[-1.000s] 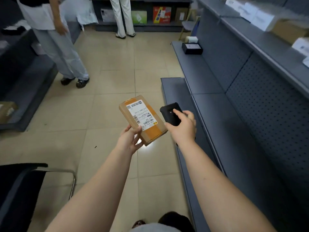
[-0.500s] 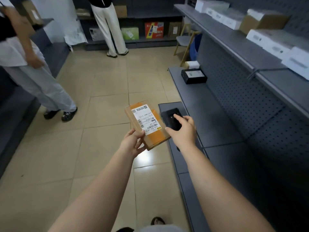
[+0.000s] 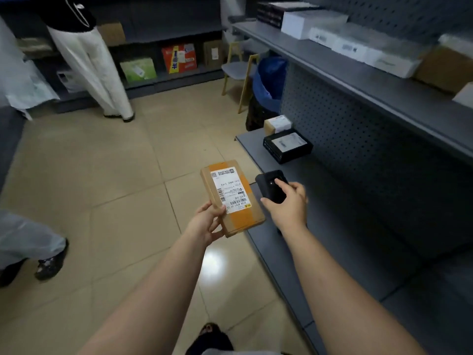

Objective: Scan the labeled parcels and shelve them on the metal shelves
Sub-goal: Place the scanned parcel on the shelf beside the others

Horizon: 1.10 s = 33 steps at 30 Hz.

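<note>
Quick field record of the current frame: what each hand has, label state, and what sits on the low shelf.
left hand: grips cardboard parcel at its near corner
label: faces up
right hand: holds black scanner beside parcel
lower shelf: black box, small carton at far end
upper shelf: row of white boxes

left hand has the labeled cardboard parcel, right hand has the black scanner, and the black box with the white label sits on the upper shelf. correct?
One error: the black box sits on the lower shelf, not the upper, per the head view. The left hand holds the parcel; the right hand holds the scanner.
</note>
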Motion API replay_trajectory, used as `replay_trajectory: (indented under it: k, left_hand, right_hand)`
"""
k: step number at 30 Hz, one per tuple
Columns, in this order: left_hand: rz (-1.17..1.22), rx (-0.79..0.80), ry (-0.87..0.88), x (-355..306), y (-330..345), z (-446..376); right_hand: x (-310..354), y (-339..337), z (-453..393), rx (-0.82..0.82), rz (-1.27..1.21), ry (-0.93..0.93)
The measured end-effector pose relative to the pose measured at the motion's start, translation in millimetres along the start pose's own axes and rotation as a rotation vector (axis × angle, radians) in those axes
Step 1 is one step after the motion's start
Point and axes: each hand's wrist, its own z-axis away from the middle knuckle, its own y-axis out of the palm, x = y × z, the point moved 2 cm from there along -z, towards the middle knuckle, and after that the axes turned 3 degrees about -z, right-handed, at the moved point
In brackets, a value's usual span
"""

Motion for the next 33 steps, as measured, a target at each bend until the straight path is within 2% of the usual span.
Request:
replay_trajectory:
  k: [8,12,18,28,33]
  left_hand:
    - [-0.246,0.184,-0.111,-77,75,-125]
    - [-0.365,0.271,-0.133,-93,127,-184]
    - [-0.555,0.295,-0.18,-96,170,-244]
    - [-0.845,0.392,-0.317,-74,224,-311]
    - [-0.983,0.468,-0.337,-61,242,-350]
  right_hand:
    - [9,20,-96,-0.151,0.128,0.162]
    - [-9,25,-150,-0.196,0.134,0.218]
    - [-38,38,-214,-0.209,0.079,0.367]
    - [-78,59,-233,-0.244,0.12,0.575]
    - [-99,80,-224,-0.39,0.054,0.739]
